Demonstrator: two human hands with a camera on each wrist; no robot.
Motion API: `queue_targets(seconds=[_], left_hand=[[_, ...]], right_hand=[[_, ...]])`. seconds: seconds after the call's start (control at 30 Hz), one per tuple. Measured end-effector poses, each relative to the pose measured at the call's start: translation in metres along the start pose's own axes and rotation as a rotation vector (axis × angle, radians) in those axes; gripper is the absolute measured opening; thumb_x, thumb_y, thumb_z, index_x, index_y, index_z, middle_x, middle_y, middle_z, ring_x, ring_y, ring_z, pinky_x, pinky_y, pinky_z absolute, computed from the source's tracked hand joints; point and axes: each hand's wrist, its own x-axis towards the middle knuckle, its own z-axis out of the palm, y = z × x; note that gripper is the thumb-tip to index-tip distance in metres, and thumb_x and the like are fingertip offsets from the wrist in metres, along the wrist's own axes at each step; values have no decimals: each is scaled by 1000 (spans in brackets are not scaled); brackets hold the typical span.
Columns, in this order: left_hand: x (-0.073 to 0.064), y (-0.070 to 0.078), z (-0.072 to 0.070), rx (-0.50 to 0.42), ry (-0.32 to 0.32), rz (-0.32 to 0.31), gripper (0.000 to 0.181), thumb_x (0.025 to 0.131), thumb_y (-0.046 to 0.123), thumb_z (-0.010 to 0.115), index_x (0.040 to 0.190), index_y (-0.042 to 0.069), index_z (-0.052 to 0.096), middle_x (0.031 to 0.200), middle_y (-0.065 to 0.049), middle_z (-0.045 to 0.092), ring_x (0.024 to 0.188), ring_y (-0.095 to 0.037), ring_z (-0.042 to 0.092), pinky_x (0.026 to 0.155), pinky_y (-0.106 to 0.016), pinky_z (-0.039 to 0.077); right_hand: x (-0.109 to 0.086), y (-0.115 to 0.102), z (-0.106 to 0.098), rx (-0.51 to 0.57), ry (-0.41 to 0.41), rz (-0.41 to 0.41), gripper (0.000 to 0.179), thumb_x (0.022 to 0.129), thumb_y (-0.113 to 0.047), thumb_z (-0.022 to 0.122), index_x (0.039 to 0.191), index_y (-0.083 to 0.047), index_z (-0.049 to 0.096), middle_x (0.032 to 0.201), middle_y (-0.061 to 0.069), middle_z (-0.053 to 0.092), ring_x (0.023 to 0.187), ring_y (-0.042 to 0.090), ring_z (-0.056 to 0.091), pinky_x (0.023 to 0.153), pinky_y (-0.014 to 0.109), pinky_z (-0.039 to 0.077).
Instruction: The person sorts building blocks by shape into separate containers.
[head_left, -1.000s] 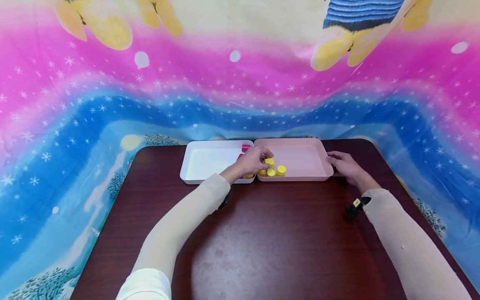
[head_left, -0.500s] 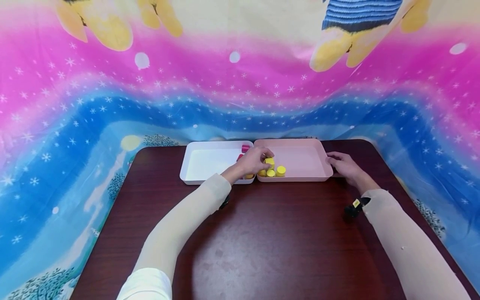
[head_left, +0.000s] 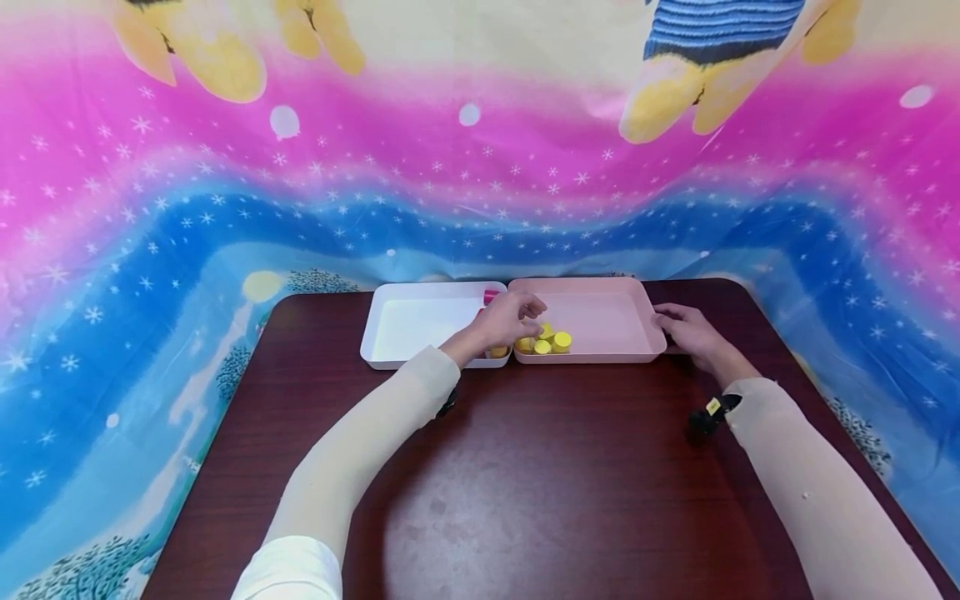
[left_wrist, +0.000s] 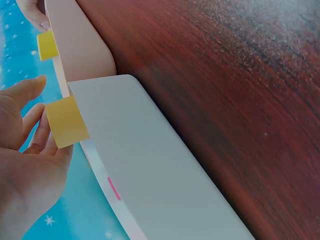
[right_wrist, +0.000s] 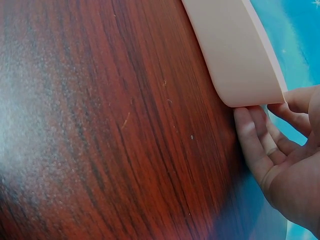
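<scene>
Over the seam between the trays, my left hand (head_left: 508, 320) is held with thumb and fingers apart, nothing pinched between them. Just below its fingertips, several yellow blocks (head_left: 562, 341), some round, lie in the near left corner of the pink tray (head_left: 600, 357). In the left wrist view a yellow block (left_wrist: 68, 122) shows above the white tray's wall (left_wrist: 145, 145), in front of my fingers. My right hand (head_left: 693, 335) touches the pink tray's right end; in the right wrist view its fingertips (right_wrist: 244, 117) rest against the outer wall.
The white tray (head_left: 397, 363) adjoins the pink one on the left. A red block (head_left: 491, 296) and a yellow one (head_left: 498, 352) sit at its right end, partly behind my left hand. Both trays stand at the back of the dark wooden table (head_left: 570, 467), before a patterned cloth (head_left: 465, 200).
My left fingers have let go of a yellow block, which now lies lower among the others in the pink tray. The right hand and both trays keep their places.
</scene>
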Motion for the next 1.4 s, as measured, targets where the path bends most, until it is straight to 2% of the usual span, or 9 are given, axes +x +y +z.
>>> queue_targets(seconds=[0.3, 0.63, 0.93, 1.17, 1.4], left_hand=[[-4, 1, -2, -3, -13, 1, 45, 95, 19, 82, 136, 5, 70, 129, -8, 70, 117, -19, 67, 100, -31, 57], [-9, 1, -9, 23, -1, 29, 45, 96, 20, 81, 136, 4, 70, 129, -8, 70, 118, -21, 66, 102, -31, 56], [-13, 3, -11, 23, 1, 30, 47, 97, 23, 80, 138, 5, 68, 132, -5, 69, 121, -19, 65, 105, -35, 55], [-16, 7, -13, 32, -22, 40, 52, 96, 26, 81, 142, 7, 66, 136, -3, 67, 125, -19, 63, 108, -37, 53], [-19, 6, -18, 62, -15, 79, 52, 96, 27, 82, 141, 7, 66, 136, -5, 68, 125, -19, 63, 108, -36, 52]], right_hand=[[-1, 2, -1, -5, -4, 7, 61, 117, -37, 39, 168, -5, 27, 160, 29, 39, 138, 42, 49, 91, 40, 62], [1, 1, -1, -3, 13, -1, 59, 116, -34, 40, 166, -4, 30, 158, 29, 40, 133, 40, 52, 87, 38, 63], [1, 2, 0, 3, 2, -3, 60, 116, -35, 40, 167, -4, 29, 159, 29, 39, 135, 42, 50, 89, 38, 63], [-1, 2, 1, -7, 10, 3, 59, 117, -34, 40, 166, -3, 30, 157, 29, 41, 130, 37, 54, 86, 37, 63], [-1, 1, 2, -12, 5, -16, 59, 117, -35, 39, 166, -3, 29, 157, 29, 42, 129, 35, 55, 87, 37, 63]])
